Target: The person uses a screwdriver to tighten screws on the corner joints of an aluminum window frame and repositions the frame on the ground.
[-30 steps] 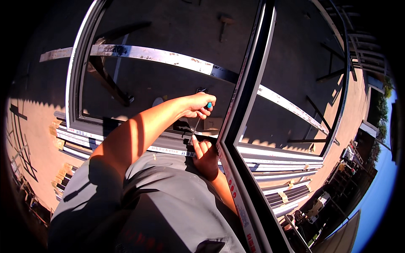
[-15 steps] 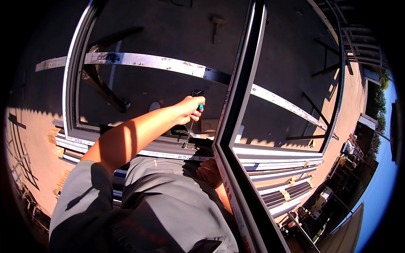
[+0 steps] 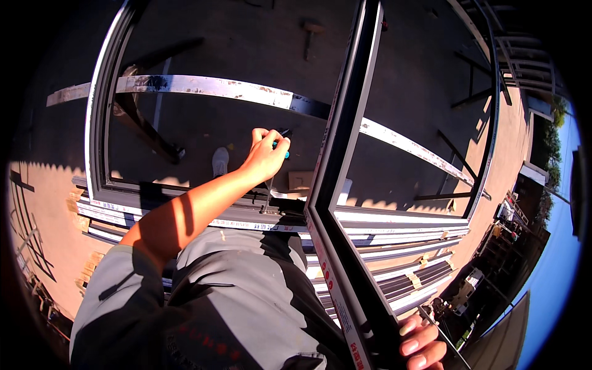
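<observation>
My left hand (image 3: pixel 267 154) is closed around the handle of a screwdriver (image 3: pixel 286 155), of which teal and black parts show past the fingers. Its thin shaft runs down toward the near rail of a large dark window frame (image 3: pixel 246 213); the tip is too small to make out. A dark sash bar (image 3: pixel 336 228) rises from that rail and slants across the view, its near end toward me. At this end my right hand (image 3: pixel 422 345) grips the bar, with its fingers curled over the right edge and the thumb hidden.
A scuffed metal beam (image 3: pixel 234 89) crosses beneath the frame, with dark stand legs (image 3: pixel 148 129) at left. Several wrapped profiles (image 3: pixel 407 271) lie stacked by the near side. A mallet (image 3: pixel 310 37) and a cardboard piece (image 3: pixel 300 180) are on the ground. A white shoe (image 3: pixel 220 161) shows through the frame.
My right hand has moved from beside my lap, under the sash bar, to the bar's near end at lower right. My left hand has shifted slightly left and turned around the screwdriver.
</observation>
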Demonstrator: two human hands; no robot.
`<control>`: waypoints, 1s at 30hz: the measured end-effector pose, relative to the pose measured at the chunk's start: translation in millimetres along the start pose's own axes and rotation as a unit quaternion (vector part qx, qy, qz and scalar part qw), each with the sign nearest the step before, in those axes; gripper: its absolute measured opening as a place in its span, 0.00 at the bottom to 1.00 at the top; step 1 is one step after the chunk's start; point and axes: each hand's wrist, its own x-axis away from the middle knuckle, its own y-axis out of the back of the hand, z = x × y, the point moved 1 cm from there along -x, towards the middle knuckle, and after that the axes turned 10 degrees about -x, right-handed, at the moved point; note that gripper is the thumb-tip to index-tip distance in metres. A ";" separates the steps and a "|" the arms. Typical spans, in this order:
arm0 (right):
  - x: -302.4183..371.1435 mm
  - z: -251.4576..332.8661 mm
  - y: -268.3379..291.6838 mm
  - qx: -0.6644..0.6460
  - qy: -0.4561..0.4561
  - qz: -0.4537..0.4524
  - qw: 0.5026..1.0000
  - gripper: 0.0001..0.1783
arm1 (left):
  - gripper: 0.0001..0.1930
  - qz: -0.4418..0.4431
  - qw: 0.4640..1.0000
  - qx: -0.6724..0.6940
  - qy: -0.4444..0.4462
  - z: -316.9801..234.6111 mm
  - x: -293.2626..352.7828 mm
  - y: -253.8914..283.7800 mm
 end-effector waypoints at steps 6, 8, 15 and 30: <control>-6.2 30.9 -14.4 -0.014 0.018 -0.019 1.000 0.24 | 0.31 0.011 0.921 -0.242 -0.304 -3.8 -0.5 16.8; -12.8 34.6 -17.8 -0.005 0.027 -0.029 0.999 0.24 | 0.32 0.014 0.921 -0.240 -0.306 3.4 -12.7 19.0; -6.2 68.0 -27.9 0.101 0.158 -0.213 0.959 0.28 | 0.31 -0.001 0.933 -0.177 -0.315 14.2 -16.6 18.1; -30.9 111.7 -62.5 0.158 0.195 -0.317 0.915 0.49 | 0.36 0.068 0.954 -0.242 -0.165 -33.5 -68.3 38.1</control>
